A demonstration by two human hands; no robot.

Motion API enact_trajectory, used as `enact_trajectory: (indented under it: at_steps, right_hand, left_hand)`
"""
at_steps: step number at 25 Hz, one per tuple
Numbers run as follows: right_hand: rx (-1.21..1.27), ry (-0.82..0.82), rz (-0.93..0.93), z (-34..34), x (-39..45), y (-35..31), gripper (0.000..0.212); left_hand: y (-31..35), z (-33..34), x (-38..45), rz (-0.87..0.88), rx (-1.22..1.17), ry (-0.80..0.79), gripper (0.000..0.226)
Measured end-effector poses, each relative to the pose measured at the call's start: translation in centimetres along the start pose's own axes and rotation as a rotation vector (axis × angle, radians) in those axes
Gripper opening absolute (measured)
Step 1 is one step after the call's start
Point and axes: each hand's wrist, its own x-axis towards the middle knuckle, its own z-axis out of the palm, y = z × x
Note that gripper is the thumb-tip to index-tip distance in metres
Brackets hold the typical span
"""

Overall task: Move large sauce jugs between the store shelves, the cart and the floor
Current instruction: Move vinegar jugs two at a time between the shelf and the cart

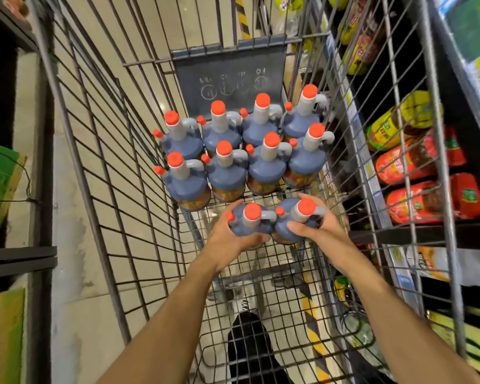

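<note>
Several dark sauce jugs (227,173) with red caps and grey handles stand upright in two rows at the far end of the wire cart (100,167). Two more jugs stand side by side just in front of those rows. My left hand (227,239) grips the body of the left jug (251,220) from its near left side. My right hand (319,225) wraps round the right jug (299,214), fingers across its front and thumb behind. Both jugs are upright, low in the cart basket.
The cart's wire sides rise on both flanks. Store shelves (416,173) at the right hold red and yellow packaged bottles close to the cart wall. A dark shelf unit with green cartons (0,178) stands at the left. Tiled floor and my shoe show through the mesh.
</note>
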Motion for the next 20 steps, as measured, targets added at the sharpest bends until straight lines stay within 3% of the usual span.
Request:
enact_trajectory:
  at_steps: [3, 5, 8, 11, 15, 19, 20]
  right_hand:
    - [0.006, -0.029, 0.020, 0.1, 0.6, 1.0, 0.068]
    - [-0.002, -0.024, 0.000, 0.2, 0.9, 1.4, 0.071]
    - [-0.024, 0.053, -0.047, 0.6, 1.1, 0.9, 0.073]
    - [-0.046, 0.125, -0.034, 1.3, 1.4, 0.2, 0.046]
    - [0.049, 0.172, 0.016, 1.8, 0.7, 0.3, 0.042]
    - [0.203, 0.188, 0.047, 1.8, -2.4, -0.8, 0.054]
    - [0.242, 0.189, 0.054, 1.7, -3.3, -1.4, 0.046]
  left_hand:
    - [0.4, 0.1, -0.3, 0.014, -0.039, -0.066, 0.052]
    - [0.5, 0.2, -0.1, 0.020, -0.046, -0.062, 0.043]
    - [0.5, 0.4, 0.5, -0.031, -0.079, 0.038, 0.050]
    - [1.0, 0.5, 1.0, -0.096, -0.110, 0.105, 0.046]
    - [1.2, 0.4, 0.4, -0.196, -0.137, 0.058, 0.064]
    - [3.2, 0.5, -1.6, -0.221, -0.115, -0.043, 0.062]
    - [4.2, 0.5, -2.5, -0.222, -0.105, -0.052, 0.063]
